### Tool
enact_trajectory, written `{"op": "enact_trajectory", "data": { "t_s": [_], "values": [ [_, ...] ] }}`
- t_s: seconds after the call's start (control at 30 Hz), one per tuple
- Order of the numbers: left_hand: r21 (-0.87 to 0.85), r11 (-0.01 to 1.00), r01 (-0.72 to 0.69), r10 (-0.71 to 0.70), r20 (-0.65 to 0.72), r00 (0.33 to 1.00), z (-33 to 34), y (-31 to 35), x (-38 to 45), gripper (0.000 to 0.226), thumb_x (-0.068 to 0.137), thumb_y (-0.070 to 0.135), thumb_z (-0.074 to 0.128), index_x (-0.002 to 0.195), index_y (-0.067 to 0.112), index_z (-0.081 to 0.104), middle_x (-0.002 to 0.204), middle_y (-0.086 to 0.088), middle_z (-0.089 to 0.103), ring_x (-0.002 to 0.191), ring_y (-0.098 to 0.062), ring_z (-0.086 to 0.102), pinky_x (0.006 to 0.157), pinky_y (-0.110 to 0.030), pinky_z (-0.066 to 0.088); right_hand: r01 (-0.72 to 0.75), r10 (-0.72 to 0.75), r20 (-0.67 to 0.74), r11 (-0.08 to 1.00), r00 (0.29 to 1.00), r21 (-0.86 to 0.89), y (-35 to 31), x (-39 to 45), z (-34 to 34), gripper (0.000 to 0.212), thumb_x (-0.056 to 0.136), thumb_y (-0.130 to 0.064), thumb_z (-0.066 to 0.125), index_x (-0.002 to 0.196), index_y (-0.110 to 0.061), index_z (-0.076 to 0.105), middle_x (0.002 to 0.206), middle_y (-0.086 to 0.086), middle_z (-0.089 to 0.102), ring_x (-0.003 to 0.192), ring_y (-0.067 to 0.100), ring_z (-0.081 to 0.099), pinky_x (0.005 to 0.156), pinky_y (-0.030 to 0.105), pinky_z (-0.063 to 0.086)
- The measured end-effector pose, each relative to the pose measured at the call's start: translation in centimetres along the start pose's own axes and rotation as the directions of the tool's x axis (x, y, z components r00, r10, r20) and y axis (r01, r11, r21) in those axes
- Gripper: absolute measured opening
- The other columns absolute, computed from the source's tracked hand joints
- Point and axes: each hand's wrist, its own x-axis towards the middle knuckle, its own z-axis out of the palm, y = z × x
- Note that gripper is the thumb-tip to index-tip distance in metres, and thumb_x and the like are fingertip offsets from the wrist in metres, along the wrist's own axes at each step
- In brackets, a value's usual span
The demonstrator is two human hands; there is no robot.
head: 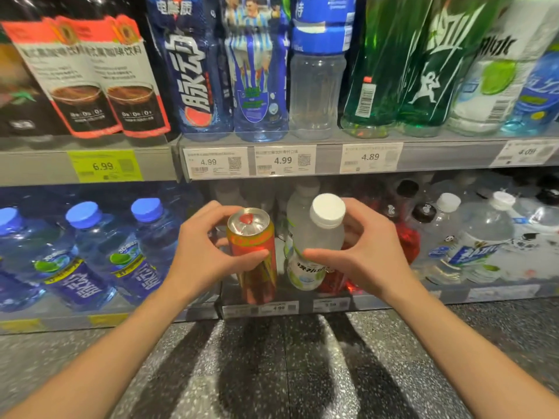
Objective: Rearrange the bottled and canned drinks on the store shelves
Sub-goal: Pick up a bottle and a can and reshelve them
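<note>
My left hand (205, 249) grips a tall red-and-gold can (252, 252) with a silver top and a red tab, held upright in front of the lower shelf (193, 309). Right beside it, my right hand (369, 252) grips a clear bottle with a white cap (320, 234) and a white-green label. Can and bottle stand side by side, almost touching, at the shelf's front edge. My fingers hide part of each drink's side.
Blue-capped water bottles (87, 252) fill the lower shelf on the left; white-capped and black-capped bottles (472, 237) fill it on the right. The upper shelf (326, 158) carries coffee, blue, clear and green bottles above price tags. Speckled floor (272, 373) lies below.
</note>
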Motion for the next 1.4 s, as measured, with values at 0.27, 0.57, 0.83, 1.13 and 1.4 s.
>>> {"op": "enact_trajectory", "data": {
  "t_s": [0.27,0.57,0.83,1.13,1.4],
  "values": [
    [0.001,1.0,-0.006,0.006,0.053,0.999,-0.3,0.5,-0.2,0.055,0.054,0.018,0.098,0.104,0.018,0.074,0.093,-0.001,0.064,0.089,-0.012,0.063,0.069,-0.014,0.05,-0.031,0.033,0.021,0.997,0.999,-0.073,1.2,1.0,1.6,0.065,0.057,-0.027,0.095,0.109,-0.047,0.062,0.112,-0.02,0.07,0.11,0.008,0.065,0.095,0.042,0.056],
    [-0.057,0.998,-0.01,0.012,0.041,0.999,-0.6,1.6,0.3,0.056,0.055,0.009,0.095,0.106,0.016,0.073,0.097,-0.007,0.064,0.089,-0.012,0.064,0.069,-0.011,0.051,-0.096,0.121,0.087,0.964,0.989,-0.247,1.6,1.1,2.7,0.066,0.063,-0.021,0.095,0.12,-0.028,0.062,0.111,-0.013,0.067,0.105,0.009,0.061,0.092,0.031,0.052],
    [-0.057,0.998,-0.037,0.04,0.05,0.998,-0.6,2.5,0.3,0.056,0.056,0.01,0.096,0.105,0.024,0.073,0.095,-0.005,0.064,0.088,-0.011,0.063,0.068,-0.011,0.05,-0.082,0.138,0.137,0.932,0.981,-0.354,1.2,0.9,2.8,0.072,0.077,-0.023,0.088,0.121,-0.033,0.032,0.104,-0.005,0.058,0.084,0.014,0.056,0.076,0.032,0.045],
    [-0.05,0.998,-0.028,0.03,0.037,0.999,-0.5,2.9,0.5,0.058,0.055,0.012,0.097,0.106,0.026,0.074,0.096,-0.005,0.064,0.09,-0.013,0.063,0.068,-0.012,0.05,-0.009,0.089,0.137,0.868,0.986,-0.496,0.4,1.1,3.9,0.094,0.09,-0.022,0.076,0.159,-0.011,0.014,0.153,0.008,0.039,0.141,0.021,0.032,0.099,0.016,0.021],
    [-0.046,0.997,-0.055,0.056,0.019,0.998,-1.2,4.5,0.4,0.059,0.053,0.014,0.098,0.104,0.03,0.073,0.092,-0.002,0.063,0.087,-0.007,0.062,0.069,-0.009,0.048,-0.045,0.108,0.099,0.868,0.989,-0.495,-0.1,0.4,4.2,0.096,0.086,-0.01,0.072,0.16,-0.016,0.012,0.156,0.0,0.022,0.141,0.022,0.033,0.099,0.018,0.026]
  ]
}}
